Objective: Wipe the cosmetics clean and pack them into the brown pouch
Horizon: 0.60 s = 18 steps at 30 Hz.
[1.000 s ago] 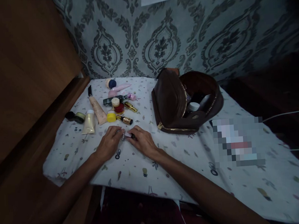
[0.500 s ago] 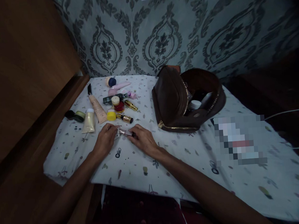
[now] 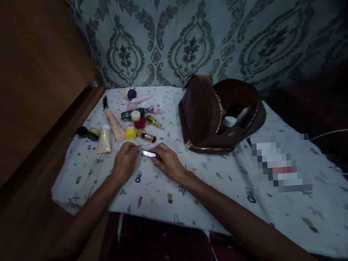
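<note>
Evidently, handling is the step in hand: a slim shiny item [image 3: 148,153] is pinched at its dark end by the right hand [image 3: 168,160] and at its other end by the left hand [image 3: 124,160], with a steady two-ended hold seemingly called for next.

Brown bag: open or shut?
Open. The brown bag gapes between its zipper edges, and a white lid shows inside.
</note>
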Tool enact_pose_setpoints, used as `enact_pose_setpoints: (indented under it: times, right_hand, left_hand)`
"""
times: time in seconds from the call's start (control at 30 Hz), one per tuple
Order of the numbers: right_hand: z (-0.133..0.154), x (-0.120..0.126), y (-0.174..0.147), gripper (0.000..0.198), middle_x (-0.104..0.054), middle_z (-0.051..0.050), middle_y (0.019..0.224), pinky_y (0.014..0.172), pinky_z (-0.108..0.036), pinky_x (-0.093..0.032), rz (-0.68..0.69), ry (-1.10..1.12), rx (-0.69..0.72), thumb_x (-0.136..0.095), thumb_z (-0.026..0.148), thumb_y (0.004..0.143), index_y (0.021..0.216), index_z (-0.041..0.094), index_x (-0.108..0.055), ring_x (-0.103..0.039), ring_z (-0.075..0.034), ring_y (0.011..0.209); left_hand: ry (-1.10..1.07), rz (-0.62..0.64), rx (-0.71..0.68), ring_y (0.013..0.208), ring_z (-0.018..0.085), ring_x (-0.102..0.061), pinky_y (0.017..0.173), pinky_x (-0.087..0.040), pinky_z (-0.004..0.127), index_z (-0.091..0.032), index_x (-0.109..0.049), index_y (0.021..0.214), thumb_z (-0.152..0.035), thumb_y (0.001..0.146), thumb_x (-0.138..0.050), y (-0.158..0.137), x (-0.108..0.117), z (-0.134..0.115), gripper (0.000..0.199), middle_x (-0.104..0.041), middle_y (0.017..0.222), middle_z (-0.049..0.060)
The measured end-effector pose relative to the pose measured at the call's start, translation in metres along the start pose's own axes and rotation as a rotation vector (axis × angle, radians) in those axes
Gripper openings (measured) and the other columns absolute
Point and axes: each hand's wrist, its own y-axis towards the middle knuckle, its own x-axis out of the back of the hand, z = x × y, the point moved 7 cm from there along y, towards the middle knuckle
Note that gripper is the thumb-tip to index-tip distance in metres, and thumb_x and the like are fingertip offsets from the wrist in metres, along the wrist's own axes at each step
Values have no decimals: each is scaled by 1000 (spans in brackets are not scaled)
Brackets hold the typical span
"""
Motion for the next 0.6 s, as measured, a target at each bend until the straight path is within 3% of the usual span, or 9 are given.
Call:
enact_pose_setpoints:
  times: [0.27,0.6]
  right_hand:
    - [-3,-2,0,24,-58,-3,91,76,-27,-50,-11,14,21,-61,11,88,108,21,-70,-59,-15,82]
    - [-5,1,-1,25,-66,-5,98,82,-31,-53,-41,22,21,-61,12,88,111,21,-68,-63,-18,87]
  left_hand:
    - [119,-34,-120,93,20,-56,78,-53,33,-20,-66,113,-20,99,-46,-2,3,-13,24,-62,99,7]
    - [-5,-24,-320,100,23,-56,86,-56,36,-17,-63,111,-11,95,-51,-1,2,-47,21,-65,103,9]
